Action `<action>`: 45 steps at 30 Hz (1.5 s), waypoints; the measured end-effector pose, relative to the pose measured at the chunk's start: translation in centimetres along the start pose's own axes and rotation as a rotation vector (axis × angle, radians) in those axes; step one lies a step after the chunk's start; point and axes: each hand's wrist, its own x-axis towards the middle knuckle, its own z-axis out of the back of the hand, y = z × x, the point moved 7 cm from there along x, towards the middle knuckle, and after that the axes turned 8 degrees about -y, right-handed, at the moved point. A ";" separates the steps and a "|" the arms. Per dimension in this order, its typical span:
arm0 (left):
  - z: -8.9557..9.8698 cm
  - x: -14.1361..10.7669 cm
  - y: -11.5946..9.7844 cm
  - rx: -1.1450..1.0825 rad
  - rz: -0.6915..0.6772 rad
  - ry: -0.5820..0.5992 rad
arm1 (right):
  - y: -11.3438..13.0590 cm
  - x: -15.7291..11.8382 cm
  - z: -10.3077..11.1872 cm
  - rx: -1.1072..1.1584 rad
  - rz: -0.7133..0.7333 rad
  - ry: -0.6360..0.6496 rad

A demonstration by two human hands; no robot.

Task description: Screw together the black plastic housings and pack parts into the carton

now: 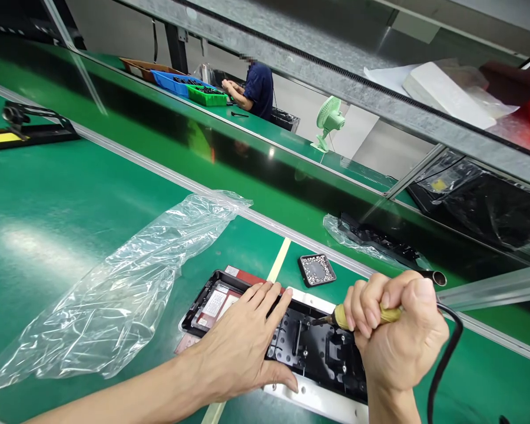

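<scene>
A long black plastic housing [320, 347] lies at the bottom centre, set in a white fixture [318, 404]. Spread flat across its middle is my left hand [251, 335], fingers apart and thumb near the front edge. My right hand [393, 330] is wrapped round the yellow handle of a corded tool [342, 317], whose dark tip points down at the housing's inside, near its far edge. Whether the tip touches cannot be made out. Beyond the housing sits a small black tray [317, 270] of tiny silvery parts.
A clear plastic bag [128, 282] lies on the green table at left. A black stand [26, 126] is at far left. Behind the rail [265, 218] are bagged black parts [375, 241], a green fan [330, 121], bins [207, 96] and a seated person [258, 91].
</scene>
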 end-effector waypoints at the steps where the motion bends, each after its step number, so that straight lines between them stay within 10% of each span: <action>1: 0.0 0.0 0.0 0.001 -0.003 -0.007 | -0.1 0.0 0.0 -0.002 -0.003 0.000; 45: -0.1 0.2 -0.1 -0.006 0.008 0.027 | -1.1 -0.6 -1.0 -0.014 -0.052 -0.010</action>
